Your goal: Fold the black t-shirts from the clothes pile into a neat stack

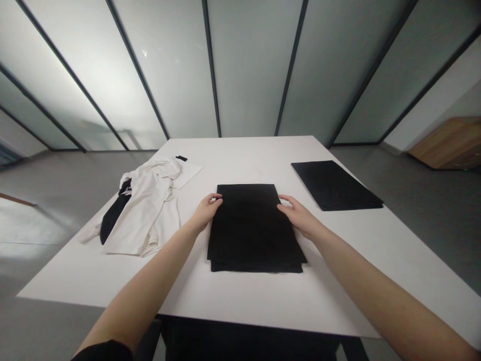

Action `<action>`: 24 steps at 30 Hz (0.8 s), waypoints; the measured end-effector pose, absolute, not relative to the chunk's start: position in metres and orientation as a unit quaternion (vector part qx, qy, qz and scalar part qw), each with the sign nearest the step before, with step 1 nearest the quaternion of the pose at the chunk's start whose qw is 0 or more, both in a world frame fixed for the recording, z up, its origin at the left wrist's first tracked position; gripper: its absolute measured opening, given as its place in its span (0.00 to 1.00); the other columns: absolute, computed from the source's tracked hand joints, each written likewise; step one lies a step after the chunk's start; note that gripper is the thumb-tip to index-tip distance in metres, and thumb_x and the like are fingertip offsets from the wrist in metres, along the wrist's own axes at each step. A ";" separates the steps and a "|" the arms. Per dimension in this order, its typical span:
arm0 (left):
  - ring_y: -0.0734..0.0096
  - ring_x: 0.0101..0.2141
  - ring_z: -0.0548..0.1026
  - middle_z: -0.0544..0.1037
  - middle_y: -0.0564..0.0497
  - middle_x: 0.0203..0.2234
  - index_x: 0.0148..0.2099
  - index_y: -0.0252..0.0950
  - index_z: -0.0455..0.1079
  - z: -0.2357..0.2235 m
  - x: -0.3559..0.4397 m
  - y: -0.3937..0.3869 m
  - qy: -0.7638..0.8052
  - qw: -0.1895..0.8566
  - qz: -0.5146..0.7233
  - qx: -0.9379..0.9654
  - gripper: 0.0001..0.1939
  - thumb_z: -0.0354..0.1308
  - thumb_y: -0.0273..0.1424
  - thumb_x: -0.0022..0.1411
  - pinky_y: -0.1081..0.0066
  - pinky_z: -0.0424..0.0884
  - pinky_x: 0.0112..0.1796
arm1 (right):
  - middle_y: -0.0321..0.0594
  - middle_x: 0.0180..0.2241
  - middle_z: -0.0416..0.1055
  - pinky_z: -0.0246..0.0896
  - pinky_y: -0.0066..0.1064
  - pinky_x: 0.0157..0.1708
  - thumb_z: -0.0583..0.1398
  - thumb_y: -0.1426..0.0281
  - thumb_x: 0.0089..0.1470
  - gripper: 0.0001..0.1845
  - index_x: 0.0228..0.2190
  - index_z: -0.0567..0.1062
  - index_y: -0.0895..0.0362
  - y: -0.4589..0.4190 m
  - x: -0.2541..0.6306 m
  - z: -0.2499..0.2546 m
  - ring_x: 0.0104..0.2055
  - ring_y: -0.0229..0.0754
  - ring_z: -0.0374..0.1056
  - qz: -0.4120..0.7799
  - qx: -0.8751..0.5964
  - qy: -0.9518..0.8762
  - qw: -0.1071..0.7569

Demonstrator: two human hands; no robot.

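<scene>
Folded black cloth (255, 228), soft and rectangular, lies between the apart hands (205, 212) (299, 216), each touching a side edge.

Folded cloth (253, 225): black, no pattern
Flat cloth (334, 185): black, no pattern
Crumpled shirt (145, 205): white, black piece beside it
Table (240, 296): white
Floor (48, 185): grey

1. Spreading under everything: a white table (244, 155).
2. Lying mid-table: a folded stack of black cloth (255, 230), edges layered.
3. Resting far right: a flat black folded cloth (334, 185), well apart from the stack.
4. Sprawling left: a crumpled white garment (143, 210), tangled around a black fabric strip (115, 215).
5. Showing just beyond it: a flat white cloth piece (190, 173), touching a small black tag (181, 158).
</scene>
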State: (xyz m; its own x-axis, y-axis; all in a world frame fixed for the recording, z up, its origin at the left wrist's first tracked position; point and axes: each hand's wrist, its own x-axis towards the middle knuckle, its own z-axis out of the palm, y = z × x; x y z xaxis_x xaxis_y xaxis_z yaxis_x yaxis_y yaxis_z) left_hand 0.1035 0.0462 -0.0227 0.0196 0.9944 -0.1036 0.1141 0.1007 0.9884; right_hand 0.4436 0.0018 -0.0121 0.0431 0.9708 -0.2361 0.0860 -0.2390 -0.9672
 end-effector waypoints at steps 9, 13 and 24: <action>0.66 0.32 0.82 0.83 0.49 0.31 0.51 0.39 0.78 0.001 0.112 0.095 0.544 0.605 0.390 0.431 0.19 0.75 0.30 0.57 0.73 0.75 0.32 | 0.42 0.41 0.84 0.78 0.37 0.37 0.70 0.68 0.58 0.48 0.73 0.58 0.45 0.042 0.439 0.012 0.39 0.49 0.82 0.599 -0.574 -0.403 0.387; 0.66 0.31 0.83 0.83 0.49 0.30 0.52 0.37 0.76 -0.004 0.117 0.109 0.526 0.619 0.431 0.392 0.23 0.73 0.22 0.54 0.70 0.79 0.34 | 0.42 0.40 0.84 0.78 0.40 0.41 0.72 0.73 0.54 0.49 0.72 0.63 0.47 0.061 0.437 0.006 0.38 0.49 0.80 0.554 -0.578 -0.447 0.400; 0.68 0.29 0.82 0.82 0.49 0.29 0.56 0.36 0.76 -0.013 0.110 0.125 0.522 0.619 0.457 0.368 0.22 0.68 0.21 0.59 0.74 0.77 0.31 | 0.40 0.42 0.85 0.76 0.32 0.36 0.66 0.73 0.57 0.45 0.73 0.62 0.43 0.086 0.442 0.003 0.37 0.44 0.81 0.606 -0.557 -0.393 0.410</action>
State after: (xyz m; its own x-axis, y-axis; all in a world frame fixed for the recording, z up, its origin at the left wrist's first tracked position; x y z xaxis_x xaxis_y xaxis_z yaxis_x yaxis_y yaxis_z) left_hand 0.1100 0.1245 -0.0134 0.0377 0.9502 -0.3094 -0.1820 0.3109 0.9328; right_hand 0.4423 0.0857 0.0031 -0.0437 0.9348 -0.3524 -0.0592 -0.3546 -0.9332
